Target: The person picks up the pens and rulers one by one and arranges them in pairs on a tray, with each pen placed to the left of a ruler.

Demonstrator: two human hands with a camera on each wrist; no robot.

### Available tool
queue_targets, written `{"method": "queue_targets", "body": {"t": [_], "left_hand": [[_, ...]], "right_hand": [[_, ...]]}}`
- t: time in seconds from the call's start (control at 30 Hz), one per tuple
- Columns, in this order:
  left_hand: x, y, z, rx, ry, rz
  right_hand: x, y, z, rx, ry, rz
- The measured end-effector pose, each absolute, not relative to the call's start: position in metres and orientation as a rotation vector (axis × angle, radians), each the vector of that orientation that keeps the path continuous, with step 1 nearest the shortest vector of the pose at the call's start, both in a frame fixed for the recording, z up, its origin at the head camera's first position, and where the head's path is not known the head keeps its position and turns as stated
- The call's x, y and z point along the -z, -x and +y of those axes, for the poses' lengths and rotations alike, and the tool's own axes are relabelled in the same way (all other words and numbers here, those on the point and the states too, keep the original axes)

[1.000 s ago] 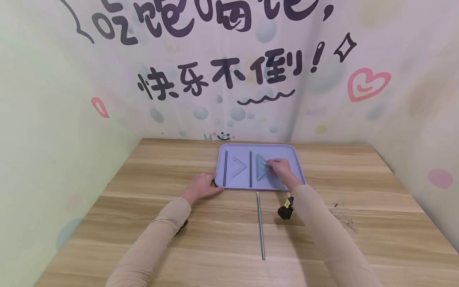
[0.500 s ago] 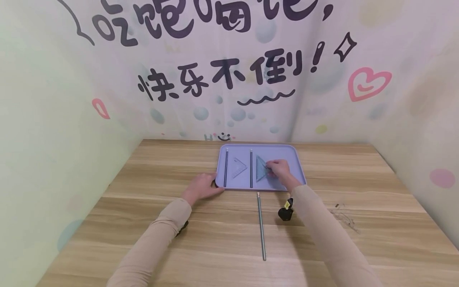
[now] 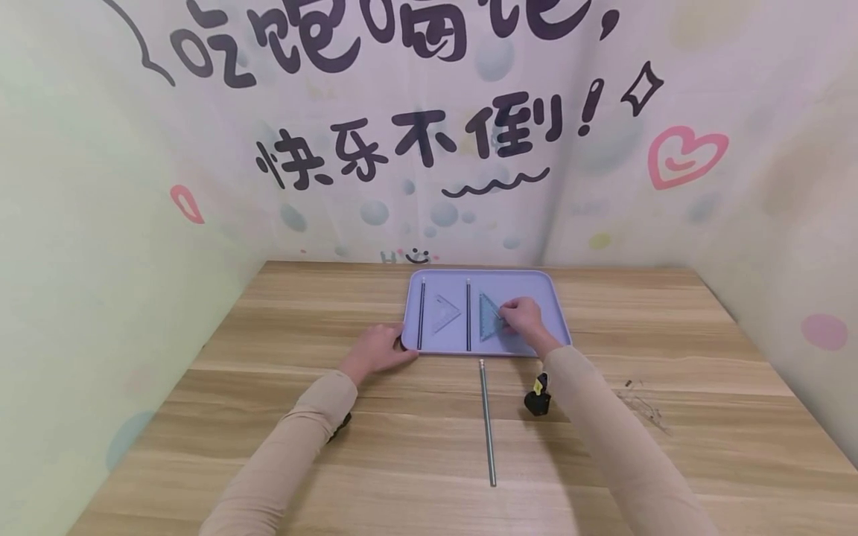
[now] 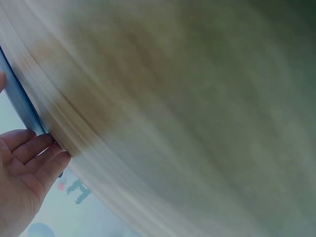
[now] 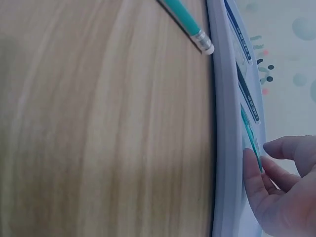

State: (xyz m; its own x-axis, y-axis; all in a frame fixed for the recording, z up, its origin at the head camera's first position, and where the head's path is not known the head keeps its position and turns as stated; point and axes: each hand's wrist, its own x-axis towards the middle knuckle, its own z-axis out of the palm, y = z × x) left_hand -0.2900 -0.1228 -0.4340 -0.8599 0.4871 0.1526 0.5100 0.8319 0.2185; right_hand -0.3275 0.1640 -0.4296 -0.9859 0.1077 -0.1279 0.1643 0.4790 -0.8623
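A lavender tray lies at the table's back; its edge shows in the left wrist view. My left hand rests against its front left corner, fingers extended. Inside, from left, are a dark pencil, a small clear triangle ruler, another dark pencil and a blue-green triangle ruler. My right hand is at this ruler's right corner. In the right wrist view the fingers touch the ruler, with the thumb slightly apart from it.
A teal pencil lies on the wooden table in front of the tray. Thin clear pieces lie to the right, past my right sleeve. Behind the table hangs a printed wall cloth.
My right hand has moved slightly right, and more of the blue-green ruler's right corner shows. That ruler has shifted slightly toward me. My left hand stays at the tray corner.
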Motion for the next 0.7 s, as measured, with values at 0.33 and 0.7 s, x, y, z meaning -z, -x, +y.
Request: {"method": "queue_targets", "body": {"t": [0.33,0.7], "left_hand": [[0.4343,0.2915,-0.1237,0.368,0.774,-2.943],[0.4351,0.2915,-0.1236,0.384,0.785,-2.931]], "right_hand": [[0.4242,0.3261,0.1612,1.252,-0.123,2.909],[0.4235,0.3264,0.1592,0.999,-0.001,3.040]]}}
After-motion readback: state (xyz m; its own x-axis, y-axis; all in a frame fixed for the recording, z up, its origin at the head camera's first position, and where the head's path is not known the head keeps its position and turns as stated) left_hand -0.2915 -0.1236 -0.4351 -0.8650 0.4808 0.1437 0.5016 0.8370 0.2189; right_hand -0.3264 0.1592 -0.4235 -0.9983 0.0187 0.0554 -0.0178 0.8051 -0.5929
